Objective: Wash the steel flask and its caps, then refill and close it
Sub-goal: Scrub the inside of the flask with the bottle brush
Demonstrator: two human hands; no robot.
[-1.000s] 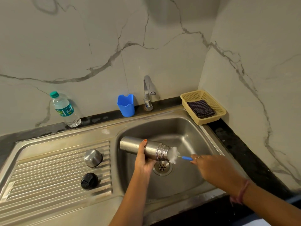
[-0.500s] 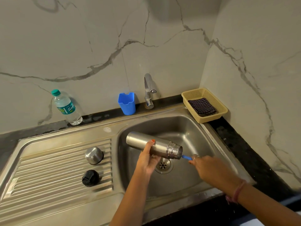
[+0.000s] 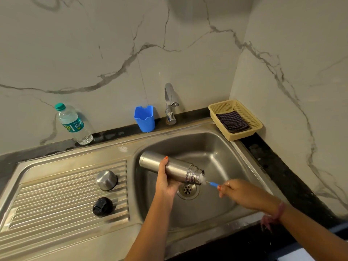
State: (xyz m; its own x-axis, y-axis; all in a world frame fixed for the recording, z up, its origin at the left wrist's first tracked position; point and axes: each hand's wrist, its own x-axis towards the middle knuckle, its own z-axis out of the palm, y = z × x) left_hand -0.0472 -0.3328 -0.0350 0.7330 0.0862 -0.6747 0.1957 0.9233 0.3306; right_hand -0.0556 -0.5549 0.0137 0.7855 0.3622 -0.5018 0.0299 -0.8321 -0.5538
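Two hands are at work over the sink (image 3: 224,147), and the step in hand is judged to be the scrubbing of the flask's inside. The steel flask (image 3: 170,167) is held almost level above the drain (image 3: 188,189), mouth to the right, with the left hand (image 3: 166,182) wrapped round its middle from below. A bottle brush (image 3: 210,182) is pinched by its blue handle in the right hand (image 3: 243,194), and its white bristles are seen at the mouth, partly inside.

Both caps are laid apart on the draining board (image 3: 56,194): the steel cap (image 3: 106,180) behind, the black cap (image 3: 102,206) nearer. Neither is being washed, and the tap (image 3: 169,102) is not seen to run.

Next, a straight stroke along the flask's axis is called for, with the flask kept steady; rinsing, the caps, refilling and closing are judged still to be done.
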